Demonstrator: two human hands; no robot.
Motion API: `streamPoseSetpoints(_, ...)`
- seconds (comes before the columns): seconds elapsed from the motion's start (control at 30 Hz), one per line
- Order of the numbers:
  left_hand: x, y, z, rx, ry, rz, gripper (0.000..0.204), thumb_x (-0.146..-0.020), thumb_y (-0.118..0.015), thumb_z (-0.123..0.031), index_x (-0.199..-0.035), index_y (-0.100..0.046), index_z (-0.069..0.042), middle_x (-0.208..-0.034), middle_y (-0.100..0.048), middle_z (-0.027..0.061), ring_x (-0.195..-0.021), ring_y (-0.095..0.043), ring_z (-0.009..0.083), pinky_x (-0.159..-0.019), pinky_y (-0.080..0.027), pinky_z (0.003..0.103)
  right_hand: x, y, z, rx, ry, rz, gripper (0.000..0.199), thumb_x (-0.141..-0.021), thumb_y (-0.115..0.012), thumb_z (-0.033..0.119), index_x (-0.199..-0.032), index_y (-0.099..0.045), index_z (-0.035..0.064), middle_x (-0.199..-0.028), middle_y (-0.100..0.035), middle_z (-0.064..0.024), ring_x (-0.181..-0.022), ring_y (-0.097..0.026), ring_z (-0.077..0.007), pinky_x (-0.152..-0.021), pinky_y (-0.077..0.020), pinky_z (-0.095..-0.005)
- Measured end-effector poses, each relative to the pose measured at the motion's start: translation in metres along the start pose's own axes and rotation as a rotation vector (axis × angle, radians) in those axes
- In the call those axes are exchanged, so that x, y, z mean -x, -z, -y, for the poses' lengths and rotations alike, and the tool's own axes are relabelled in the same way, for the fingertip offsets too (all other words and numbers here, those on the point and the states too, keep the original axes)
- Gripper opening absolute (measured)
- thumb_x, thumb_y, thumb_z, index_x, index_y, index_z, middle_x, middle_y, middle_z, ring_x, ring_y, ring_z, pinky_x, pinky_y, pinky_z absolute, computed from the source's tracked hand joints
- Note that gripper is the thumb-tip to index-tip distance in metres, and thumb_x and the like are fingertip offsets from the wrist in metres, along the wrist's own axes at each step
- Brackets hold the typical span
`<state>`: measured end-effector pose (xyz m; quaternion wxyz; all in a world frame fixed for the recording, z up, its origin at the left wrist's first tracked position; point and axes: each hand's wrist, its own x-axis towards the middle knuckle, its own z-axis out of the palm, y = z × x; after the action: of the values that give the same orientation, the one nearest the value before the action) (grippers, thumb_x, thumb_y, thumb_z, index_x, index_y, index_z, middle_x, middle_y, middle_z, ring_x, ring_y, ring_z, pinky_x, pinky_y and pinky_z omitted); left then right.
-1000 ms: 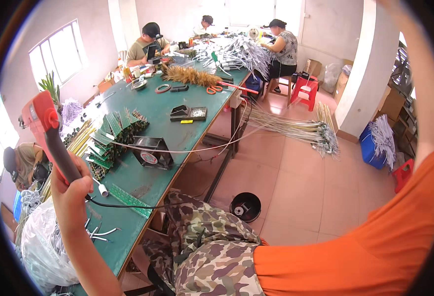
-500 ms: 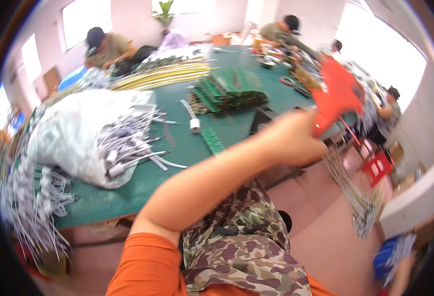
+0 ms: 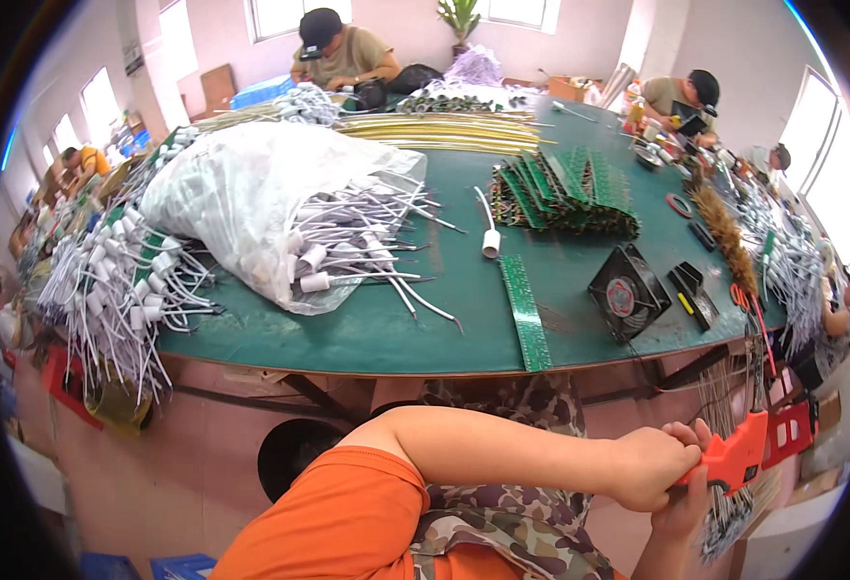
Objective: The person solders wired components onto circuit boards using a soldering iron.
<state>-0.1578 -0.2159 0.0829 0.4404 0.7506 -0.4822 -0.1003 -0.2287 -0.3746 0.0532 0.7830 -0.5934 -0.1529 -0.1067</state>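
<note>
Red plastic, looks like, on the body of that handheld tool (image 3: 737, 454) you've got, with a long, darkish rod (image 3: 757, 372) poking out the far end. It's low on your right, near the edge of the counter (image 3: 435, 348), with a red stool (image 3: 792, 435) behind it. Your hands are bunched together at the near end: left hand (image 3: 650, 471) is closed up on it, right hand (image 3: 684, 507) is tucked right against that one, but I can't tell how much of the weight it's taking. My guess is a hard, stiff shell, light enough for one hand, maybe a bit front-heavy with that rod. Smooth plastic could get slippery with sweaty palms. I'd hold it where you are, behind the red body, and keep fingers off the rod, since it might be hot and probably hates knocks.
</note>
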Motion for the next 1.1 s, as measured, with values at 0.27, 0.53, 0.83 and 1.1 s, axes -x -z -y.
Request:
streamPoseSetpoints(0.27, 0.016, 0.034, 0.058, 0.922, -0.085, -0.422, 0.01, -0.092, -0.059, -0.006, -0.098, -0.051, -0.004, -0.092, -0.059, 0.005, -0.084, -0.055, 0.0125, -0.074, -0.049, 0.031, -0.073, -0.022, -0.007, -0.317, 0.054, 0.115, 0.058, -0.096, -0.061, 0.032, -0.141, -0.05, -0.0018, -0.088, -0.059, -0.0072, -0.087, -0.061, -0.0202, -0.101, -0.0493, -0.0415)
streamPoseSetpoints(0.53, 0.006, 0.027, 0.098, 1.202, 0.236, -0.091, 0.017, -0.1, -0.054, -0.02, -0.106, -0.06, -0.006, -0.091, -0.061, 0.0025, -0.082, -0.057, 0.0103, -0.075, -0.051, 0.029, -0.096, -0.055, -0.012, -0.45, 0.041, 0.253, 0.052, -0.099, -0.059, 0.021, -0.142, -0.048, -0.0059, -0.075, -0.052, 0.0003, -0.069, -0.056, -0.0127, -0.088, -0.0516, -0.0369)
streamPoseSetpoints(0.83, -0.021, -0.028, 0.104, 1.153, 0.079, 0.155, 0.035, -0.092, -0.061, -0.021, -0.124, -0.062, -0.006, -0.113, -0.065, 0.0041, -0.108, -0.063, 0.0213, -0.09, -0.049, 0.033, -0.088, -0.102, -0.025, -0.663, -0.012, 0.279, 0.05, -0.098, -0.061, 0.019, -0.14, -0.046, -0.0042, -0.075, -0.056, -0.0028, -0.071, -0.06, -0.0163, -0.089, -0.0519, -0.0381)
streamPoseSetpoints(1.1, 0.007, -0.005, 0.106, 1.401, 0.234, 0.327, 0.036, -0.09, -0.062, -0.016, -0.125, -0.061, -0.006, -0.116, -0.065, 0.0043, -0.109, -0.063, 0.0214, -0.093, -0.05, 0.034, -0.081, -0.117, -0.02, -0.616, -0.031, 0.203, 0.048, -0.1, -0.06, 0.02, -0.14, -0.046, -0.0036, -0.076, -0.055, -0.0016, -0.072, -0.06, -0.0163, -0.091, -0.0516, -0.039)
